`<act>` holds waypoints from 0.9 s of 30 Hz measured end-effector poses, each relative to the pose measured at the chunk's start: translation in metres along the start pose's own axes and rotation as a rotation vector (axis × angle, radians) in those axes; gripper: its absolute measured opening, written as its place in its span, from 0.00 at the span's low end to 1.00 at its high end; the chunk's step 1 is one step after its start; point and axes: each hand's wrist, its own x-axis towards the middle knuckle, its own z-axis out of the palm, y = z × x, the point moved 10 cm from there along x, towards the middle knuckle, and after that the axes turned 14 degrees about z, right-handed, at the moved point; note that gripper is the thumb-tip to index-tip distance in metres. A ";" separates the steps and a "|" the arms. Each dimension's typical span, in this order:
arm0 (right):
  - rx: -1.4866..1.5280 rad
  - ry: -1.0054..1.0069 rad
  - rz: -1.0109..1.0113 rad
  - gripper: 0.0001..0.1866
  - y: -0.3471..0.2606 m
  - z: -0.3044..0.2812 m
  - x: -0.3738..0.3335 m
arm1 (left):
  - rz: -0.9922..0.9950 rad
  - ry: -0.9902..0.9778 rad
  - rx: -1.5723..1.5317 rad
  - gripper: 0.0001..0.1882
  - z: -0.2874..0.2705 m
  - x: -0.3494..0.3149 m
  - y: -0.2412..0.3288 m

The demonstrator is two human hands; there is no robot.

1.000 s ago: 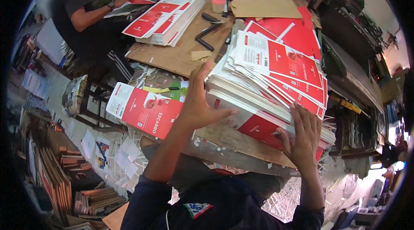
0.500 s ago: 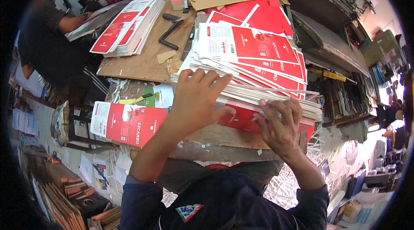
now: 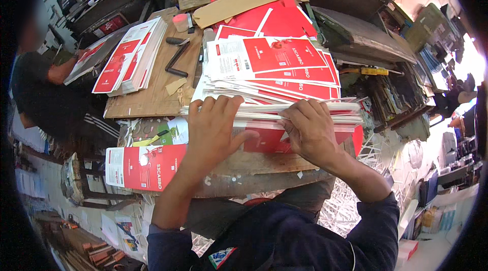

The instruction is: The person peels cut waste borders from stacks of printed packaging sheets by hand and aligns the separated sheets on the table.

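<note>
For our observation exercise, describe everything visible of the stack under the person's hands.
The stack looks like paper or thin card: pale layered edges, red-and-white print, a red front face. Upper sheets fan unevenly. It sits on the wooden table, the left hand on its near edge, the right hand curled over that edge farther right.

Desk [image 3: 152, 102]: worn wood.
Floor [image 3: 404, 151]: pale, strewn with paper strips [image 3: 335, 216].
Shelf [image 3: 396, 100]: crowded, right side.
Light [image 3: 470, 60]: brightest at right.

bare board [image 3: 156, 91] separates left stack [image 3: 131, 58] from right stack [image 3: 274, 80] (bent black tool [image 3: 178, 57] intruding).
</note>
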 end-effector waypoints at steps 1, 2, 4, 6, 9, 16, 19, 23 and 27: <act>-0.005 0.002 0.003 0.09 0.000 -0.002 0.002 | -0.007 -0.013 0.009 0.41 0.002 0.000 0.000; 0.036 -0.049 0.034 0.08 0.002 -0.001 0.006 | -0.020 -0.030 0.020 0.41 0.003 -0.001 0.000; 0.079 -0.104 0.062 0.07 0.002 -0.003 0.012 | -0.026 -0.039 0.026 0.41 0.003 -0.001 0.001; 0.090 -0.143 0.014 0.05 -0.003 -0.005 0.015 | -0.026 -0.049 0.035 0.40 0.002 0.000 0.000; 0.223 -0.186 -0.013 0.05 -0.009 -0.004 0.020 | -0.045 -0.052 0.015 0.37 0.002 0.000 0.000; 0.227 -0.311 -0.097 0.06 -0.042 -0.011 -0.005 | -0.047 0.153 -0.006 0.31 -0.002 -0.002 -0.003; 0.247 -0.454 0.193 0.09 -0.006 0.000 0.011 | -0.008 0.243 -0.074 0.28 -0.006 -0.005 0.000; -0.017 -0.545 0.076 0.22 -0.003 0.019 0.031 | 0.024 0.150 -0.010 0.19 0.000 -0.010 0.003; -0.303 -0.272 -0.138 0.36 -0.015 0.018 0.052 | 0.083 0.196 -0.038 0.16 -0.008 -0.013 0.009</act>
